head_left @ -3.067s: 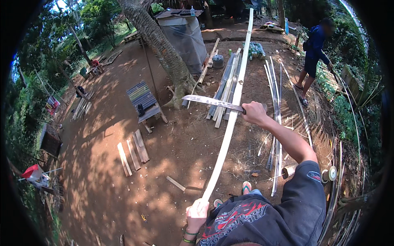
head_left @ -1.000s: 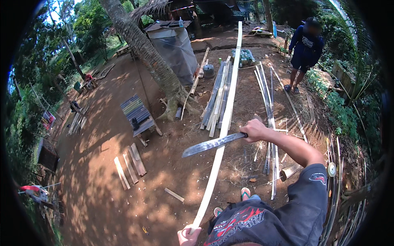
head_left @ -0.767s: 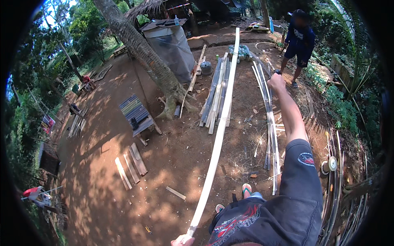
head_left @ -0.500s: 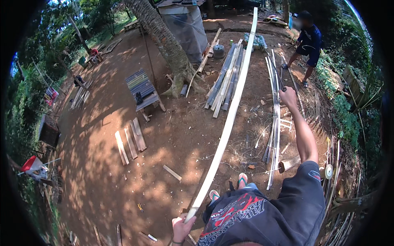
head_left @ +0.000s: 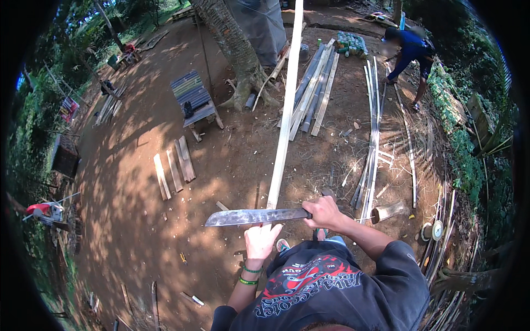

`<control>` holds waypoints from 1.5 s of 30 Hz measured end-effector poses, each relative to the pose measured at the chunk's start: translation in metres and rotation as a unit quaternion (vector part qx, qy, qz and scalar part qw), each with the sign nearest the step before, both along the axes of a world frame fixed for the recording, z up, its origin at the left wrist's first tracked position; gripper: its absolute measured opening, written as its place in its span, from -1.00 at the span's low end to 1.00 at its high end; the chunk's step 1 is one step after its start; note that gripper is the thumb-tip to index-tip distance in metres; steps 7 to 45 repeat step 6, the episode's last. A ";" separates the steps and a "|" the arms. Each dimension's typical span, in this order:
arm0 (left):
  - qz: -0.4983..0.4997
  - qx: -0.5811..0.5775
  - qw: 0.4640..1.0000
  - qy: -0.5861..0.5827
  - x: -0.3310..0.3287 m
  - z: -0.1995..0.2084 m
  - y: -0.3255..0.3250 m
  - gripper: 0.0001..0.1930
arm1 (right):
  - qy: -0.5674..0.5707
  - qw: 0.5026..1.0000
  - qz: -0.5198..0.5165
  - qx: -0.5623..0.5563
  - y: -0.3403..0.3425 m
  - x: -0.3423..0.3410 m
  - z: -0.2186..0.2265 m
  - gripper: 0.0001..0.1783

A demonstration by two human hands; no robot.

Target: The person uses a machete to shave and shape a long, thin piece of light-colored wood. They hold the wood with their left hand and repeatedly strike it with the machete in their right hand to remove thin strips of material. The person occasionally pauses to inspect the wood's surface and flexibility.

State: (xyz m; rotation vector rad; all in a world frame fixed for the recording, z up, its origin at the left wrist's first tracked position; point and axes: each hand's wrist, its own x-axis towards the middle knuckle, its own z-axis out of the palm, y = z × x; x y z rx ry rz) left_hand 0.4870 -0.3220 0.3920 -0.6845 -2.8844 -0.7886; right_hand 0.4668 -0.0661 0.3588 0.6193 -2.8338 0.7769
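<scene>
A machete [head_left: 254,216] lies nearly level across my front, its broad dark blade pointing left. My right hand [head_left: 324,212] is closed round its handle. Just under the blade is my left hand [head_left: 260,241], gripping the near end of a long, pale split-bamboo strip [head_left: 288,110]. The blade crosses in front of the strip close to my left fingers and hides part of that end; whether it touches the strip, I cannot tell. From there the strip runs away from me past the top of the view.
Bamboo poles and strips [head_left: 314,88] lie ahead, beside a tree [head_left: 234,49]. More long strips [head_left: 374,138] and a cut log [head_left: 389,211] are at my right. A co-worker [head_left: 411,58] bends over at the far right. A low slatted bench [head_left: 193,96] and short boards [head_left: 185,160] stand left.
My right hand has come down and inward with the machete, now across the strip's near end. My left hand has risen with that end, and the strip has swung left. The co-worker has bent lower.
</scene>
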 end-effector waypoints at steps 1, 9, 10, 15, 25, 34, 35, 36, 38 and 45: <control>-0.018 -0.052 0.998 -0.008 -0.001 0.002 0.001 -0.70 | 0.016 0.999 0.003 0.028 0.006 -0.010 0.002 -0.72; 0.047 0.112 0.991 -0.053 -0.004 -0.004 0.000 -0.65 | 0.103 0.990 0.060 0.078 0.017 -0.056 0.042 -0.70; 0.047 0.112 0.991 -0.053 -0.004 -0.004 0.000 -0.65 | 0.103 0.990 0.060 0.078 0.017 -0.056 0.042 -0.70; 0.047 0.112 0.991 -0.053 -0.004 -0.004 0.000 -0.65 | 0.103 0.990 0.060 0.078 0.017 -0.056 0.042 -0.70; 0.047 0.112 0.991 -0.053 -0.004 -0.004 0.000 -0.65 | 0.103 0.990 0.060 0.078 0.017 -0.056 0.042 -0.70; 0.047 0.112 0.991 -0.053 -0.004 -0.004 0.000 -0.65 | 0.103 0.990 0.060 0.078 0.017 -0.056 0.042 -0.70; 0.047 0.112 0.991 -0.053 -0.004 -0.004 0.000 -0.65 | 0.103 0.990 0.060 0.078 0.017 -0.056 0.042 -0.70; 0.047 0.112 0.991 -0.053 -0.004 -0.004 0.000 -0.65 | 0.103 0.990 0.060 0.078 0.017 -0.056 0.042 -0.70; 0.047 0.112 0.991 -0.053 -0.004 -0.004 0.000 -0.65 | 0.103 0.990 0.060 0.078 0.017 -0.056 0.042 -0.70; 0.047 0.112 0.991 -0.053 -0.004 -0.004 0.000 -0.65 | 0.103 0.990 0.060 0.078 0.017 -0.056 0.042 -0.70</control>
